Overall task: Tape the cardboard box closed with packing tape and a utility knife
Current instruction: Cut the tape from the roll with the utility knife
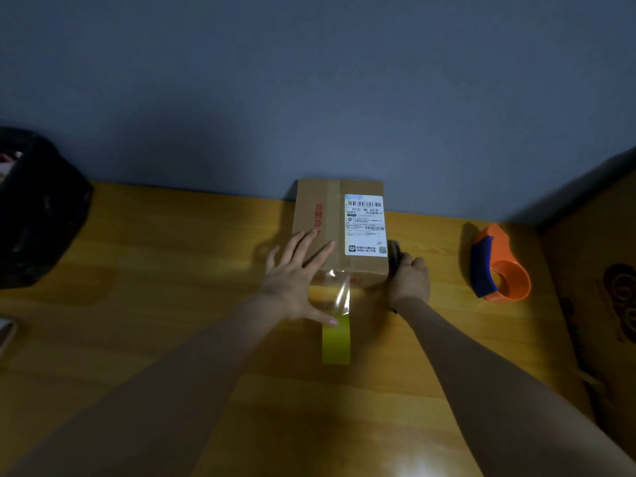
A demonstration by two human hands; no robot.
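A closed cardboard box sits at about 12 o'clock from the person on a yellow wooden table, its far end against the blue-grey wall; a white shipping label with barcodes covers the right half of its lid, and red printed characters run along the left half; a band of older tape runs down the lid's middle seam. The left hand lies flat with fingers spread and released, fingertips on the lid's near-left part, the thumb reaching toward 5 o'clock and touching the top of a yellow packing tape roll that stands on edge just in front of the box; a strip of clear tape rises from the roll to the box's near edge. The right hand is at the box's near-right corner, at 3 o'clock from the strip, fingers curled round a dark object; what it is, the view does not show. Well apart at 3 o'clock lies an orange and blue tape dispenser; beyond it, a large cardboard carton at the right edge; at 9 o'clock, a black bin bag.
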